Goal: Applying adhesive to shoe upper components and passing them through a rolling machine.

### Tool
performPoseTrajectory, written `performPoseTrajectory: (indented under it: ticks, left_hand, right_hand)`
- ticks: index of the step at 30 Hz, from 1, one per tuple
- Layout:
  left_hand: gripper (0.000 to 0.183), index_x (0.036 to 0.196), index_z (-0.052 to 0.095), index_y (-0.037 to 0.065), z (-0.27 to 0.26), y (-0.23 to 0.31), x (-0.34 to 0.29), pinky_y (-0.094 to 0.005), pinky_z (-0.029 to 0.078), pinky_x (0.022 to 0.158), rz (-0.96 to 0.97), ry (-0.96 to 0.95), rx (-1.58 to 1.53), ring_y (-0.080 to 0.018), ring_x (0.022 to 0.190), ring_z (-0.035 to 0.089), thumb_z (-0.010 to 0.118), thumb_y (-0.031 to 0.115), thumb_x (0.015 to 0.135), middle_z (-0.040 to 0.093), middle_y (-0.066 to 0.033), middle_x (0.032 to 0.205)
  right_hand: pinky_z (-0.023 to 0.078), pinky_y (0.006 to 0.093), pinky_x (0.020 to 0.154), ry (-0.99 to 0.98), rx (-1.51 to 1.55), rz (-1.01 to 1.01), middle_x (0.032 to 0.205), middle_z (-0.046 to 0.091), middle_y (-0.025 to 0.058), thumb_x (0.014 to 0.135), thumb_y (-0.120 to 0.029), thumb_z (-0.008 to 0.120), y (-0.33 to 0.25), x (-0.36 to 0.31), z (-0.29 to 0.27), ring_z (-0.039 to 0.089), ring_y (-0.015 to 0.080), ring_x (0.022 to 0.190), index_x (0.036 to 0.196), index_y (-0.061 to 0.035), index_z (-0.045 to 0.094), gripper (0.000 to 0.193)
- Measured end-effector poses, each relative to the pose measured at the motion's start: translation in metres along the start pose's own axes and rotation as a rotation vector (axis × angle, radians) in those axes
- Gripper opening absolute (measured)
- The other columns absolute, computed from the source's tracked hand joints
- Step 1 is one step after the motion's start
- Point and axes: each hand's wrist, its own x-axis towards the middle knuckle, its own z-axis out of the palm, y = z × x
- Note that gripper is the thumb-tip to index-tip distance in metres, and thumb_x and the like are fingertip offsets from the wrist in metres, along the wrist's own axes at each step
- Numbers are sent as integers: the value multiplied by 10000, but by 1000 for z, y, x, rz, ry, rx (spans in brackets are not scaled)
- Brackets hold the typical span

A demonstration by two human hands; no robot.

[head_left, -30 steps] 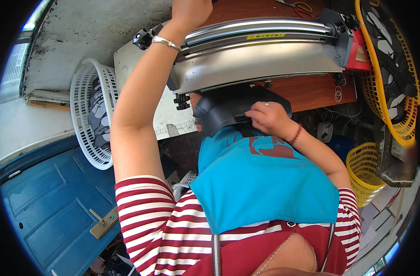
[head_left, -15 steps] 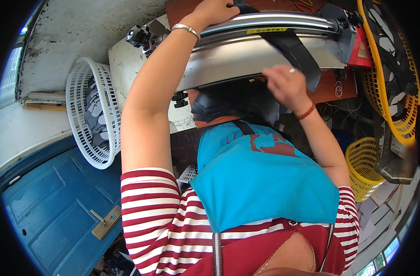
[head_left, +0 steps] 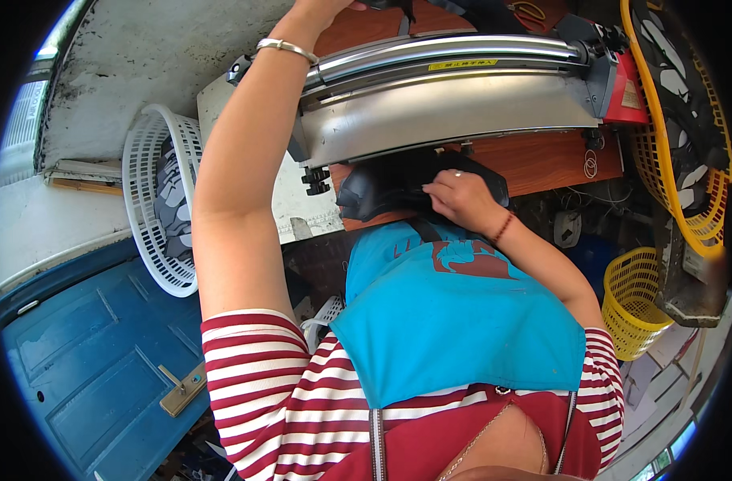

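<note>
A machine with long steel rollers (head_left: 454,56) and a sloping metal plate (head_left: 446,108) stands in front of me. Beyond it, at the top edge of the view, my left hand (head_left: 324,8) is mostly cut off. A black cut piece (head_left: 390,5) is right beside its fingertips; whether they grip it is hidden. On the near side of the machine lies a pile of black sheet pieces (head_left: 382,188), close against my blue apron (head_left: 462,313). My right hand (head_left: 466,202) is over this pile, its fingers bent and closed on the edge of a black sheet piece (head_left: 422,178).
Left of the table stands a white basket (head_left: 133,176) of grey and black pieces. A yellow basket (head_left: 638,152) with similar pieces rises at the right, above a lower yellow basket (head_left: 634,309). Scissors (head_left: 529,11) lie behind the machine; a blue door (head_left: 101,353) is at lower left.
My left hand has moved farther over the rollers, partly out of view. My right hand has come down toward me onto the pile. The black strip across the metal plate is gone from there.
</note>
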Motion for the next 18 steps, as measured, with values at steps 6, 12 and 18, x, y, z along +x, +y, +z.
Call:
performPoseTrajectory:
  ticks: [6,12,18]
  left_hand:
    - [343,1217,702,11,10,-20,-23,-426,534,897,675,161,501,-387,1010,690,539,21,915,711,-260,1106]
    - [330,1086,766,109,59,-102,16,-451,528,926,296,-493,739,-368,962,688,527,276,933,722,-150,1122]
    - [252,976,714,-73,58,-46,2,-414,525,807,13,-347,526,-352,896,698,683,145,853,707,-268,939]
  right_hand:
    - [549,359,625,274,-349,83,862,656,74,676,28,759,-33,6,-128,658,261,747,985,-50,712,322]
    - [545,370,640,264,-506,112,885,653,67,722,-33,761,31,50,-103,650,250,763,998,-78,722,282]
    - [548,370,645,114,-150,-107,890,639,64,750,-91,767,15,23,-17,662,263,754,1079,-91,709,334]
